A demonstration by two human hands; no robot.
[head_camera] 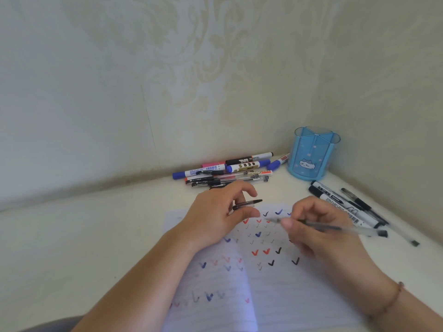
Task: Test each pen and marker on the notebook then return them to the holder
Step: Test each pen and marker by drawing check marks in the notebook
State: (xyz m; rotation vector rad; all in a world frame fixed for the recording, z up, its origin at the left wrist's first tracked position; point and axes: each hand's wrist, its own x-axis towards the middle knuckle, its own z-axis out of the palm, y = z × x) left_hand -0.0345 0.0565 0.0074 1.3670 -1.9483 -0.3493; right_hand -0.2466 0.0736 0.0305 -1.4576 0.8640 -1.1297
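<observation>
The clear gel pen [330,228] pinched in my right hand [316,226] hovers tip-down over the notebook [275,283], its cap [248,204] gripped in my left hand [215,212], so a careless recapping could smear ink or send it rolling toward the holder [312,154].

head view, looking down, close over table [72,236]

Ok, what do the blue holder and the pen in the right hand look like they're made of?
Holder: looks like translucent blue plastic with a glossy finish, since the inner dividers show through the wall.
Pen held in the right hand: seemingly clear plastic barrel, as a dark refill shows inside; motion blur leaves the finish unclear.
</observation>
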